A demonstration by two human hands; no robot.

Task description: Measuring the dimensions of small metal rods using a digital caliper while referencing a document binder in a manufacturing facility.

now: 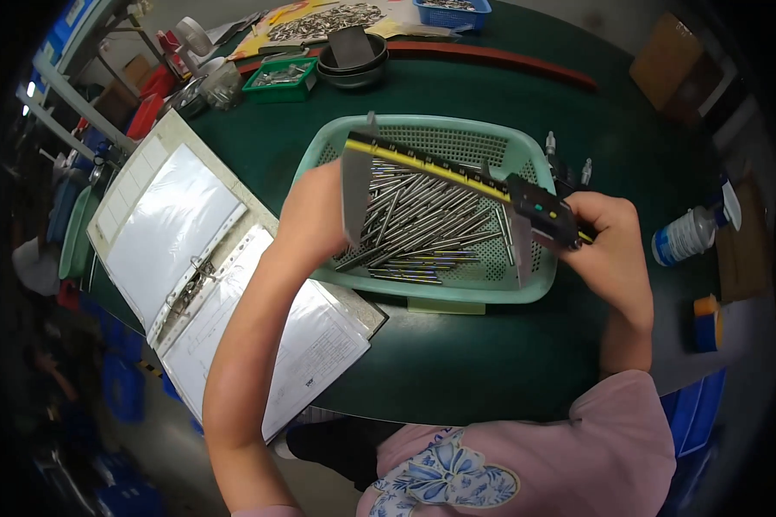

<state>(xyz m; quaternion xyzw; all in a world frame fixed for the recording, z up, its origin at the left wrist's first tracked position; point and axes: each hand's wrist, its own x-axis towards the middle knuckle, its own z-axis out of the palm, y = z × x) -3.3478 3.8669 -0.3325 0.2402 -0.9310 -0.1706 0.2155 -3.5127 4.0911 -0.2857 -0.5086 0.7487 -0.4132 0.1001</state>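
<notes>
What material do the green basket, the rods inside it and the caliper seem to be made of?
Green basket: probably moulded plastic, matte mint green, with a perforated floor and walls.
Rods: most likely steel, bare and polished; they are grey and show bright glints.
Digital caliper: its long jaws look like brushed grey metal, the beam carries a yellow scale, and the slider housing seems to be black plastic.

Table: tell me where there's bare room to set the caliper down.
Bare green table lies in front of the mint basket, between the open binder and the right hand. Another bare patch lies behind the basket, up to the red strip. The far left corner is crowded: green tray, stacked bowls. The left hand holds the caliper.
</notes>
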